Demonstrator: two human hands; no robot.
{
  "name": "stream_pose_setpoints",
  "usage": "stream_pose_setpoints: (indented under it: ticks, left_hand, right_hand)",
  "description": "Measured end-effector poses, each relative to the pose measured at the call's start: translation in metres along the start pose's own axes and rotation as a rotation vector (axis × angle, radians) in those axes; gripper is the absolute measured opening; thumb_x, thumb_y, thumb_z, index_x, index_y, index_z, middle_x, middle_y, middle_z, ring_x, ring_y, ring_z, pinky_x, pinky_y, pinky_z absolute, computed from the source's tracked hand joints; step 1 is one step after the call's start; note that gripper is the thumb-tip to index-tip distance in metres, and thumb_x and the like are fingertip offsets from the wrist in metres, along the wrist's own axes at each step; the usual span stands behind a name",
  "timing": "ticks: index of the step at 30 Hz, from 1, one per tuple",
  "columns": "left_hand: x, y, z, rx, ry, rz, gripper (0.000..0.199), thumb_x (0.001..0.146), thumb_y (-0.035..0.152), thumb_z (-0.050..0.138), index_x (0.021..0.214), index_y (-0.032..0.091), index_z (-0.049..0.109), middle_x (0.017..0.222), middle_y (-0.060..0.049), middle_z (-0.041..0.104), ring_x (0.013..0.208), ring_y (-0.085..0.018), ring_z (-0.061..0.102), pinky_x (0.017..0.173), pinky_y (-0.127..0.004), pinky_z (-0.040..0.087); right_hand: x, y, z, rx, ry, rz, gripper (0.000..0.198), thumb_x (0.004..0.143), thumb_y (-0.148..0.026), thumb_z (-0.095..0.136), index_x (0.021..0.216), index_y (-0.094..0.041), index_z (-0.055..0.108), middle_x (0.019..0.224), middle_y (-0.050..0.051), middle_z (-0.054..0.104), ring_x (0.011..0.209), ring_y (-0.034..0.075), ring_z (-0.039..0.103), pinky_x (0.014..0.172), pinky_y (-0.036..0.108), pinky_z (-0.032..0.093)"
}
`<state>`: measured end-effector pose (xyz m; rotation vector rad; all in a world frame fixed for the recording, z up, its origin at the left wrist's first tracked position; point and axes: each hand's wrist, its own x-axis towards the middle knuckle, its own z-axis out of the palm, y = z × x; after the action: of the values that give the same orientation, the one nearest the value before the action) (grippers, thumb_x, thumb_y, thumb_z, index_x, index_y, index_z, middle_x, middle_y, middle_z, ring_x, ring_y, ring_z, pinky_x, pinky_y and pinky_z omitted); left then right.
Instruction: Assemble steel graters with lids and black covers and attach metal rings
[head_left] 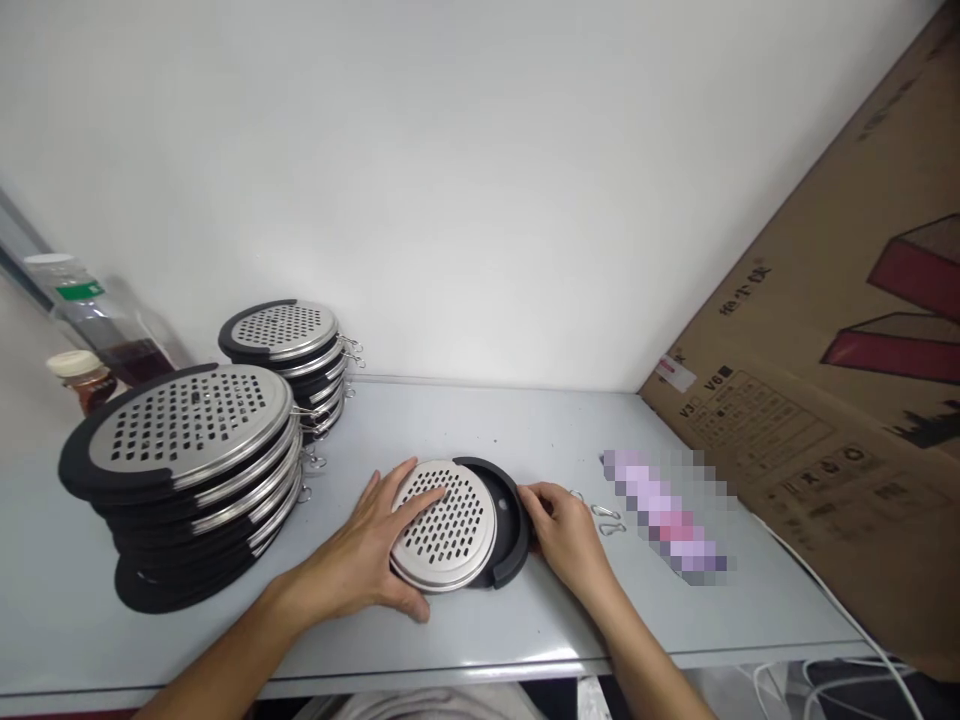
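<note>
Fingers of the left hand were spread wide in the head view, straddling the perforated metal disc, index laid over its holes and thumb along its near rim. The right hand had its fingers curled, thumb and forefinger pinching the outer edge of the black holder. Both pieces lay flat on the grey table near its front edge, the disc partly overlapping the holder from the left.

Working this pairing well probably called for keeping both level, steadying the holder's back while pressure on the disc stayed even, lest the rim tilt or snag. The holder's raised arc curved round the right, its gap facing left; the round disc had no long axis, though the overlapped pair stretched left to right.
</note>
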<state>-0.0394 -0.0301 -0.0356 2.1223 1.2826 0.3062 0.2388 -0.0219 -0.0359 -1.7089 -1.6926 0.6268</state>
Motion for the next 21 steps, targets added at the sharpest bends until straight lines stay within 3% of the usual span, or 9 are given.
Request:
stream_pose_setpoints:
  ticks: [3,7,10,14,17,21]
  left_hand:
    - [-0.001,-0.002,-0.002,-0.059,0.014,-0.004,0.114,0.051,0.06,0.084,0.148,0.043,0.028,0.162,-0.003,-0.005,0.144,-0.047,-0.006,0.111,-0.068,0.02]
    - [-0.002,0.002,-0.008,-0.116,0.055,0.01,0.105,0.055,0.057,0.084,0.146,0.038,0.036,0.162,-0.005,0.005,0.146,-0.041,0.011,0.115,-0.058,0.024]
    - [-0.004,0.006,-0.014,-0.124,0.066,0.029,0.099,0.055,0.05,0.086,0.143,0.037,0.041,0.159,-0.005,0.015,0.144,-0.036,0.021,0.117,-0.051,0.025]
    - [-0.007,0.007,-0.022,-0.117,0.059,0.019,0.098,0.056,0.041,0.088,0.142,0.038,0.041,0.159,-0.002,0.017,0.144,-0.031,0.024,0.118,-0.047,0.022]
    - [-0.009,0.005,-0.028,-0.111,0.055,0.023,0.095,0.062,0.036,0.085,0.144,0.039,0.038,0.158,-0.002,0.022,0.144,-0.029,0.026,0.119,-0.045,0.021]
    - [-0.01,0.005,-0.03,-0.101,0.082,0.05,0.086,0.068,0.038,0.081,0.143,0.038,0.039,0.154,-0.003,0.03,0.141,-0.029,0.031,0.119,-0.046,0.023]
  right_hand:
    - [0.0,0.01,-0.008,0.043,-0.003,0.019,0.043,0.094,-0.045,0.039,0.067,-0.02,0.062,0.069,0.007,0.064,0.066,0.023,0.062,0.064,0.033,0.045]
    - [-0.001,0.021,-0.011,0.154,0.061,0.066,0.036,0.092,-0.045,0.041,0.092,-0.019,0.066,0.083,0.008,0.069,0.062,0.021,0.062,0.058,0.031,0.046]
    - [-0.001,0.025,-0.013,0.215,-0.009,0.082,0.038,0.092,-0.04,0.037,0.107,-0.019,0.065,0.072,0.004,0.065,0.054,0.019,0.057,0.054,0.03,0.044]
    - [-0.002,0.021,-0.021,0.076,-0.152,-0.018,0.038,0.085,-0.026,0.041,0.111,-0.018,0.068,0.063,0.0,0.057,0.059,0.018,0.053,0.059,0.029,0.041]
    - [-0.005,0.015,-0.029,0.085,-0.292,-0.083,0.046,0.077,-0.019,0.05,0.121,-0.017,0.064,0.066,-0.002,0.054,0.062,0.016,0.05,0.06,0.027,0.04]
    - [-0.009,0.01,-0.034,0.145,-0.362,-0.102,0.059,0.07,-0.019,0.062,0.129,-0.017,0.059,0.08,0.0,0.06,0.072,0.016,0.053,0.068,0.026,0.044]
